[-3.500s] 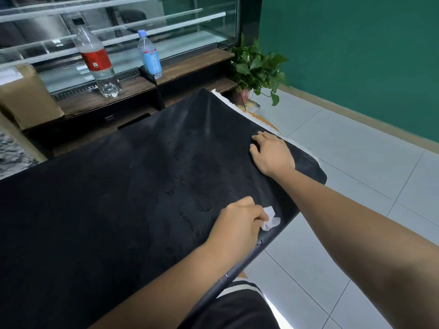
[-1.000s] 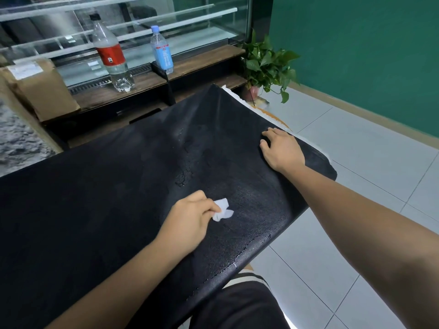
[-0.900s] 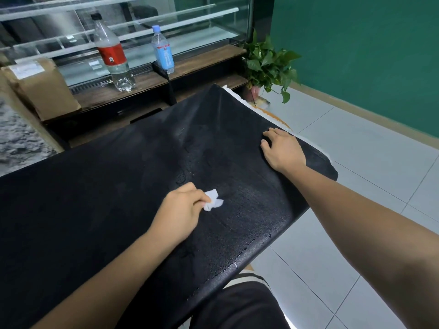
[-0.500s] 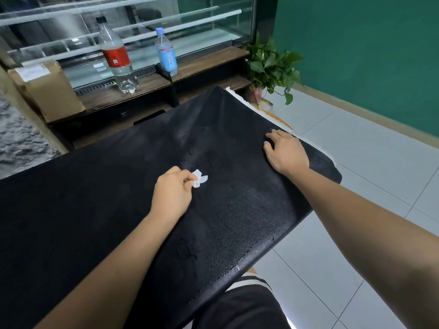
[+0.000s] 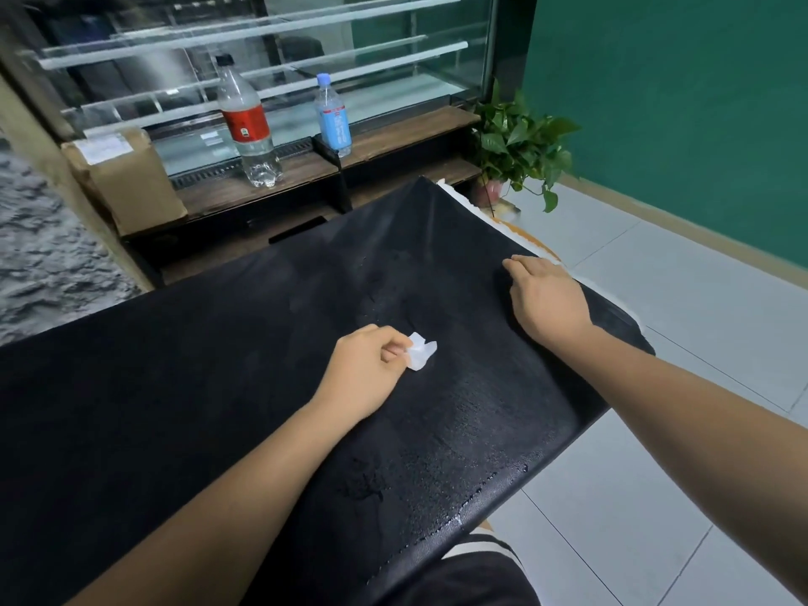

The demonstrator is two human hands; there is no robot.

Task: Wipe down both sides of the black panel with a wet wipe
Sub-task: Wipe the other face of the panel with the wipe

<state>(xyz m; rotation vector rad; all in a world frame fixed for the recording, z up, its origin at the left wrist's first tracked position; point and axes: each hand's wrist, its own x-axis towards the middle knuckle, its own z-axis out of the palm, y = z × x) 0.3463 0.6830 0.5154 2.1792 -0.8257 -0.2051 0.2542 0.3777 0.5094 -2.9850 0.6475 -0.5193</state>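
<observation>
Closest to me, a knee in dark shorts with a white stripe (image 5: 481, 562) pokes out under the near edge of the big, flat black panel with a grained, leather-like face (image 5: 175, 387). The panel lies across the person's lap and stretches away from them. Beads of moisture shine along that stitched near edge.

A little further in, the left hand (image 5: 363, 369) has its fingers curled, pinching a small, crumpled white wet wipe (image 5: 420, 355) against the panel's top face, roughly mid-width. Beyond it the right hand (image 5: 546, 299) lies palm down near the panel's right end, gripping nothing, just weighing it down.

To my eye the top face is only partly done (the left stretch looks matt and dry). The wipe would cover more if it were opened flatter under the fingers and dragged in overlapping passes. The right hand should press firmly so the panel doesn't slide. The underside awaits, I'd guess.

Behind, on a wooden shelf (image 5: 393, 142), stand a clear plastic bottle with a red label (image 5: 247, 124), a smaller blue-labelled bottle (image 5: 333, 120) and a brown cardboard box (image 5: 127, 181). A leafy green potted plant (image 5: 520, 146) sits beside them.
</observation>
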